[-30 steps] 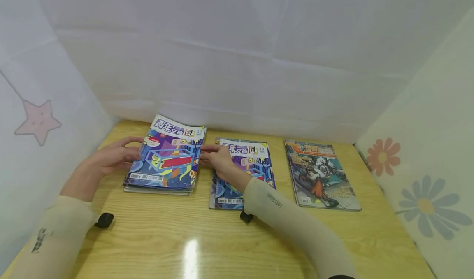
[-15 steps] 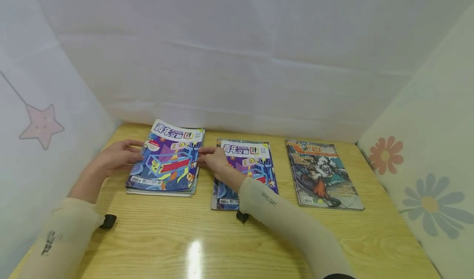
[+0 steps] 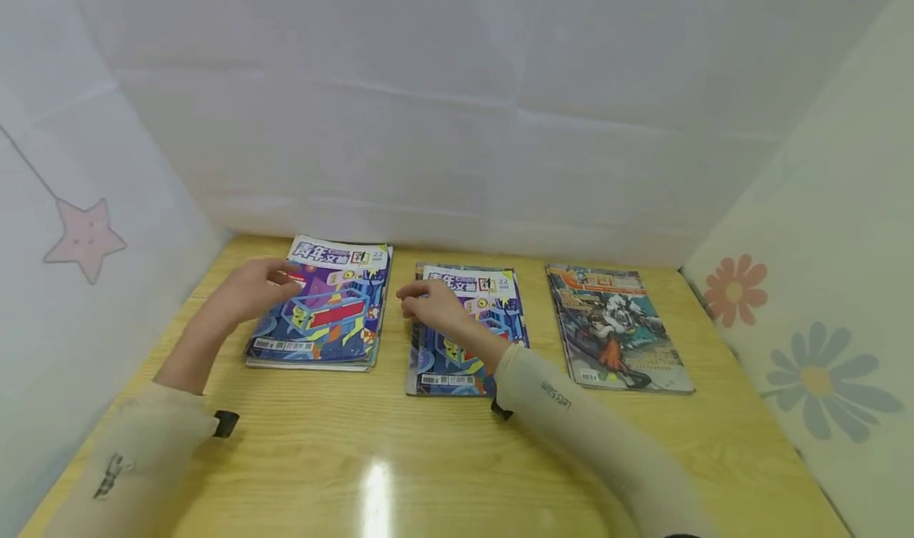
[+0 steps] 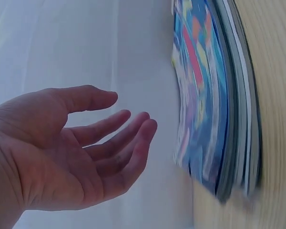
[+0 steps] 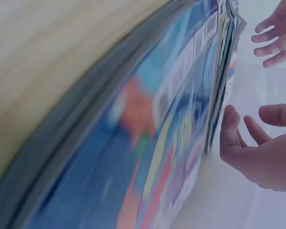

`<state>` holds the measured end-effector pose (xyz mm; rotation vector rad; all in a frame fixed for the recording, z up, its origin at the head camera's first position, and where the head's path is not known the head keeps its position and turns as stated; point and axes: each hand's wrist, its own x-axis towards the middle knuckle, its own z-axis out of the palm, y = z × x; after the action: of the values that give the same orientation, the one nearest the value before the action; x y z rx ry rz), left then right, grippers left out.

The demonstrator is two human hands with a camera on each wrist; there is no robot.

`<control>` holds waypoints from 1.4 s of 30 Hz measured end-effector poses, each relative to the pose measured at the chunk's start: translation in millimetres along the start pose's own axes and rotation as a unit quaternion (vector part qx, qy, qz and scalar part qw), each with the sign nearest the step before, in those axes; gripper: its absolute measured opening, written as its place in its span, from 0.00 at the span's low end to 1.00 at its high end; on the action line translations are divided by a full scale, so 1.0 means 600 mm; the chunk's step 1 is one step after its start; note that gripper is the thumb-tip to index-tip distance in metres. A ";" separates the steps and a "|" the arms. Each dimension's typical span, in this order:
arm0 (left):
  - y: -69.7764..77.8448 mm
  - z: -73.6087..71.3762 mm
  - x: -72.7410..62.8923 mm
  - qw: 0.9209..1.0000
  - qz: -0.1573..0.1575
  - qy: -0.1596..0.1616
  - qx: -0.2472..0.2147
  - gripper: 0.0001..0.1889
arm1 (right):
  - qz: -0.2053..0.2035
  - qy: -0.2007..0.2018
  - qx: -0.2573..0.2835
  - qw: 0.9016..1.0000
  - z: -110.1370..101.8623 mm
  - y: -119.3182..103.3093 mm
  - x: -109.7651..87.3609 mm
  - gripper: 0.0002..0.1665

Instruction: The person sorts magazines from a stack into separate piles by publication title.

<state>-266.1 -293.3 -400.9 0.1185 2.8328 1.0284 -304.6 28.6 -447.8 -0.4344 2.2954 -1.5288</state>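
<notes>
On the left of the table lies a stack of magazines [image 3: 332, 316] with a purple and blue cover on top; its layered edges show in the left wrist view. My left hand [image 3: 253, 290] hovers over the stack's left side, fingers loosely bent and apart from the paper [image 4: 202, 95]. A second magazine stack [image 3: 446, 363] with the same cover lies in the middle. Above its upper left part is my right hand [image 3: 437, 306], holding nothing, its fingers relaxed in the right wrist view. My right hand and forearm hide part of that middle cover.
A third magazine stack [image 3: 617, 328], with a painted figure on its cover, lies on the right of the wooden table [image 3: 307, 451]. White cloth [image 3: 457, 149] walls in the back and both sides. Bare wood separates the stacks.
Both hands have come away from the sides of the left stack. The left hand has risen and moved right over the cover; the right hand has moved right. The stacks stay in place.
</notes>
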 end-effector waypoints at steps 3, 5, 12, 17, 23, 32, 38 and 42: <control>0.035 0.028 0.002 0.999 0.039 -0.003 0.002 0.26 | -0.011 -0.002 -0.047 0.999 -0.027 -0.002 -0.023 0.18; 0.057 0.050 0.004 0.998 0.058 -0.006 -0.002 0.23 | -0.017 0.004 -0.069 0.998 -0.043 -0.003 -0.036 0.18; 0.102 0.123 0.003 0.996 0.070 -0.048 -0.035 0.19 | -0.072 0.018 -0.120 0.990 -0.079 0.009 -0.064 0.16; 0.122 0.164 -0.001 0.994 0.094 -0.055 -0.034 0.16 | -0.104 0.037 -0.169 0.979 -0.097 0.021 -0.086 0.15; 0.144 0.201 0.008 0.993 0.078 -0.070 -0.059 0.18 | -0.103 0.058 -0.192 0.974 -0.122 0.046 -0.107 0.15; 0.161 0.233 0.026 0.992 0.040 -0.081 -0.083 0.23 | -0.035 0.084 -0.218 0.972 -0.177 0.090 -0.128 0.17; 0.171 0.243 0.032 0.992 0.033 -0.082 -0.095 0.24 | 0.002 0.095 -0.241 0.966 -0.213 0.106 -0.150 0.16; 0.179 0.248 0.036 0.993 0.022 -0.076 -0.092 0.26 | 0.018 0.090 -0.246 0.965 -0.229 0.111 -0.159 0.16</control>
<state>-262.6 -114.6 -446.8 0.2320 2.5963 1.2288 -284.6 207.5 -449.1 -0.3842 2.8113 -0.9993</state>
